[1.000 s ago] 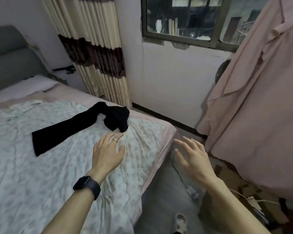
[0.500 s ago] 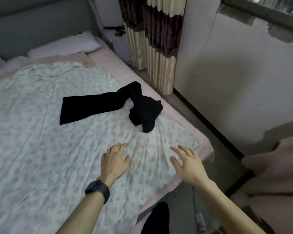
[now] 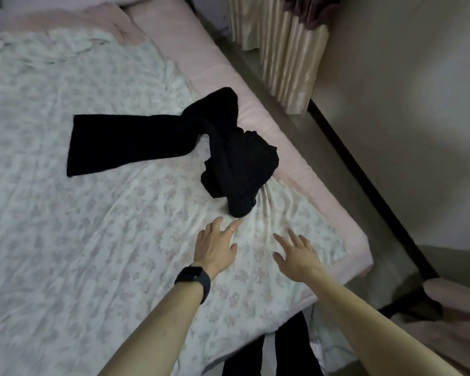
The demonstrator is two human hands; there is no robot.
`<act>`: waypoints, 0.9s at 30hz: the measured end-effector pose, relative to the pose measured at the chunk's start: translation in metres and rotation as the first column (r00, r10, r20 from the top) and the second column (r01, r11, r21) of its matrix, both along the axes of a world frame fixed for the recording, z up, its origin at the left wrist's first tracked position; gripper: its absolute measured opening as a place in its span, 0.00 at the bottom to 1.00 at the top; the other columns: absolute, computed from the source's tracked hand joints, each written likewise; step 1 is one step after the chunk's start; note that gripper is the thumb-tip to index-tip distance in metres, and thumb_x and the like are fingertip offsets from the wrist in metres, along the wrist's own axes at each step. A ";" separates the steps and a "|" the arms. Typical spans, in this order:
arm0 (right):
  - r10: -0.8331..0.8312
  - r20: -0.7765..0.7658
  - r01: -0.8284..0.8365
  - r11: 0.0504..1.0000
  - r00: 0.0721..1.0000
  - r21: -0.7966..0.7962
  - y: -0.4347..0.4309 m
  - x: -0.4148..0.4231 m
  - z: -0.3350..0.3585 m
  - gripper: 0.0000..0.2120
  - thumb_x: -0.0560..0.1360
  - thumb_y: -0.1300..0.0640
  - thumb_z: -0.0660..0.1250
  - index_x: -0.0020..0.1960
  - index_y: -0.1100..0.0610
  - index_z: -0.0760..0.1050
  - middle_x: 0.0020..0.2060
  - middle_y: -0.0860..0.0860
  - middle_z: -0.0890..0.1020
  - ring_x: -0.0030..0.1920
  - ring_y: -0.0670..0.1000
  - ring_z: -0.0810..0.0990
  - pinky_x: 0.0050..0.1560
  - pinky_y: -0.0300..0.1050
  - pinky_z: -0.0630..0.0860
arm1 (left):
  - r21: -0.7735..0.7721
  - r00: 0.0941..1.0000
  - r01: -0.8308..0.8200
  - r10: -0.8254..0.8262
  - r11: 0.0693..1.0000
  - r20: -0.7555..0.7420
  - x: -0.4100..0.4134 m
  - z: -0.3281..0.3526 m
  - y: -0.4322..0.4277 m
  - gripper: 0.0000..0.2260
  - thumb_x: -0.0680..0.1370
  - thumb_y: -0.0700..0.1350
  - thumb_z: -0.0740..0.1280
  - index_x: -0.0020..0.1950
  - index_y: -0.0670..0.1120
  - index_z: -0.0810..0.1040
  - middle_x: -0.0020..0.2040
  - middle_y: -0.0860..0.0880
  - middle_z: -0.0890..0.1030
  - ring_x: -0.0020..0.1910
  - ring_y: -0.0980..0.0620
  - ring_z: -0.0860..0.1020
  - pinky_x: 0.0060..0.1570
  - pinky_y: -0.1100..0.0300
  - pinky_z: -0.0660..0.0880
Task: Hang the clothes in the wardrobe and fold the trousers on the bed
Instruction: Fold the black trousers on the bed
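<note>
Trousers point(image 3: 229, 161) are lying black and bunched on the floral sheet point(image 3: 92, 240) near the right edge of the bed point(image 3: 174, 36), one leg stretching flat to the left, waist end crumpled. We're holding both hands over the sheet just beside the bunch: left hand point(image 3: 215, 248) and right hand point(image 3: 296, 253) both spread, fingers straight, gripping nothing. Risks we're seeing: pinching the loose sheet along with the fabric and dragging it; lifting by one layer and twisting the legs; tugging the bunch off that edge. Labels: we're reading none, nothing legible on trousers or watch point(image 3: 193, 280).
</note>
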State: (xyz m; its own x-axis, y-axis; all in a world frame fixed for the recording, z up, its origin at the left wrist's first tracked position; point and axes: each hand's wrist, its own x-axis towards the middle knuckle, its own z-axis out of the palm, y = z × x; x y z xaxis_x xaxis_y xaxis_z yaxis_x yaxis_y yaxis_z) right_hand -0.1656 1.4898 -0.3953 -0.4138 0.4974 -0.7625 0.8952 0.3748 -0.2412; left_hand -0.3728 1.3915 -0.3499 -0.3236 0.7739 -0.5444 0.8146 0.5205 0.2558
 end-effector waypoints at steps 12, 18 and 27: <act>0.352 0.047 -0.311 0.875 0.935 -0.372 0.056 0.032 -0.099 0.29 0.84 0.39 0.50 0.81 0.39 0.43 0.80 0.43 0.36 0.81 0.57 0.42 0.73 0.73 0.54 | -0.018 0.856 -0.485 0.479 0.874 0.197 0.001 -0.074 0.087 0.23 0.80 0.49 0.67 0.75 0.59 0.68 0.71 0.48 0.68 0.68 0.46 0.70 0.61 0.55 0.72; -0.041 -0.038 0.024 0.928 0.998 -0.372 0.070 0.020 -0.068 0.40 0.78 0.31 0.56 0.82 0.46 0.46 0.82 0.48 0.50 0.80 0.56 0.56 0.77 0.55 0.60 | 0.061 0.847 -0.502 0.476 0.863 0.236 0.007 -0.016 0.111 0.26 0.77 0.39 0.71 0.73 0.51 0.69 0.67 0.48 0.67 0.62 0.48 0.74 0.60 0.59 0.74; -0.484 -0.564 0.423 0.872 0.669 -0.246 0.056 -0.063 0.071 0.51 0.71 0.34 0.72 0.82 0.43 0.44 0.80 0.47 0.53 0.79 0.50 0.56 0.74 0.49 0.66 | 0.098 0.609 -0.715 0.547 0.692 0.575 -0.024 0.153 0.119 0.24 0.71 0.34 0.74 0.64 0.51 0.77 0.50 0.47 0.84 0.46 0.55 0.83 0.40 0.69 0.78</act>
